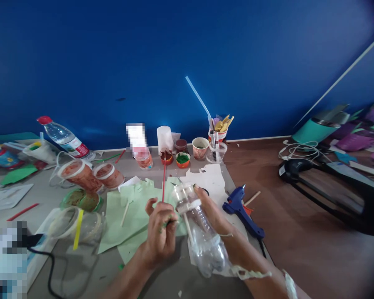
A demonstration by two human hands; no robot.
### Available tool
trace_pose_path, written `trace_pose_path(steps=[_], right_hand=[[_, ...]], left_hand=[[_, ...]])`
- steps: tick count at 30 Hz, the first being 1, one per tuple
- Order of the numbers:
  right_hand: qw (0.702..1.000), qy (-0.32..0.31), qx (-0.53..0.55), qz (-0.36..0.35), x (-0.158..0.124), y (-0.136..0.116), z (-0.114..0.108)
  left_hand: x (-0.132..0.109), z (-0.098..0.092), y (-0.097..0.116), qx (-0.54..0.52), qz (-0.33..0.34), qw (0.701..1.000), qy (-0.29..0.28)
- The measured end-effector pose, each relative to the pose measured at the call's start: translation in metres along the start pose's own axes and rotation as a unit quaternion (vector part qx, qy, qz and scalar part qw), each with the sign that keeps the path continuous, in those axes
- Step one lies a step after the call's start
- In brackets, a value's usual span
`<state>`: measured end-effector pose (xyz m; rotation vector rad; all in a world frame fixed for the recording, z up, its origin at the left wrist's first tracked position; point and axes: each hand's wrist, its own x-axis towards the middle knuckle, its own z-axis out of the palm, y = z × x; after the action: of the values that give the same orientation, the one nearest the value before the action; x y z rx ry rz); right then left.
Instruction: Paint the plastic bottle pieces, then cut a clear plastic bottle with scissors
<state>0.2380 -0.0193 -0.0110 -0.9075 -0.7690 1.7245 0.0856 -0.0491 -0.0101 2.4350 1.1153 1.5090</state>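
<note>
My left hand [162, 232], with green smears on its fingers, is closed around a thin red stick [163, 182]. The stick points away from me, its far end over a small cup of dark red-brown paint [166, 160]; I cannot tell if it touches the paint. Just right of that hand, my right hand [207, 203] grips a clear plastic bottle [207, 245] from its right side. The bottle lies tilted, lobed base towards me, with a pale stick along it. Beside the paint stands a small cup of green stuff [183, 160].
Pale green paper sheets [134, 220] and torn white paper [210, 178] cover the middle. A blue glue gun [243, 211] lies right. Smeared tubs [109, 175] and a red-capped water bottle [67, 139] stand left. A blue wall [187, 50] rises behind.
</note>
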Motion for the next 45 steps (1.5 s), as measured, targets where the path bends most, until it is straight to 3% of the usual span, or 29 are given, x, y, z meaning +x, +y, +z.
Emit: trace_pose_path(steps=[3,5,15,20,26,31,45], right_hand=[[0.999,-0.005,0.038,0.032,-0.002,0.002,0.002],[0.999,0.002,0.025,0.02,-0.003,0.002,0.004],[0.999,0.036,-0.008,-0.013,-0.006,-0.008,0.01],[0.995,0.076,-0.047,-0.038,-0.004,-0.005,0.007],[0.984,0.121,-0.121,-0.05,-0.004,-0.003,0.003],[0.976,0.139,-0.157,-0.066,-0.008,-0.007,0.007],[0.979,0.122,-0.147,-0.065,-0.009,-0.012,0.008]], left_hand=[[0.002,-0.002,-0.005,-0.009,-0.024,0.997,0.077],[0.003,-0.003,-0.006,-0.021,-0.028,0.996,0.086],[0.005,-0.002,-0.007,0.028,0.013,0.999,0.041],[0.007,-0.002,-0.004,0.022,-0.021,1.0,-0.008],[0.007,0.004,-0.006,0.047,-0.035,0.997,0.041],[0.008,0.006,-0.006,0.059,-0.029,0.998,0.021],[0.012,0.001,-0.006,0.059,-0.047,0.993,-0.092]])
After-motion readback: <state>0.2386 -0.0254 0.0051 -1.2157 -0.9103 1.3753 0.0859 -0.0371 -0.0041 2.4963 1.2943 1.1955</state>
